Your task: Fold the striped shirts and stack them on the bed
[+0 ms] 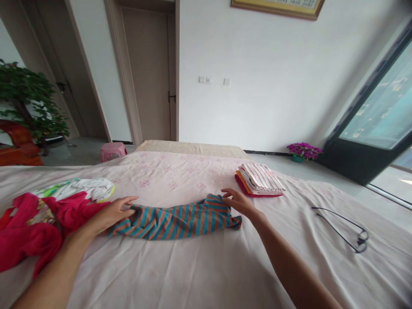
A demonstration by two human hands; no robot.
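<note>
Pale sheet (206,274) with a pink floral print covers the working surface, creased throughout. Striped garment (180,221), teal and brown, lies lengthwise on it, between the two hands, rumpled along its length. Left hand (117,211) is at the garment's left end, thumb and forefinger parted; right hand (240,202) is at its upper right corner, fingers bent and slightly spread. Whether either grip pinches the fabric cannot be told from this angle.

Left of the garment: red clothing (28,231), loosely heaped, with white-and-green clothing (86,189) just behind. Right side: dark-framed eyeglasses (361,242), temples unfolded, well apart from the right hand. Beyond that hand, a folded stack (260,179) shows red-and-white stripes uppermost, orange and red below.

Past the surface: pink stool (113,151) at left, purple flowers (304,150) on the floor at right. Farthest back, white wall (257,107) and closed brown door (146,64).
</note>
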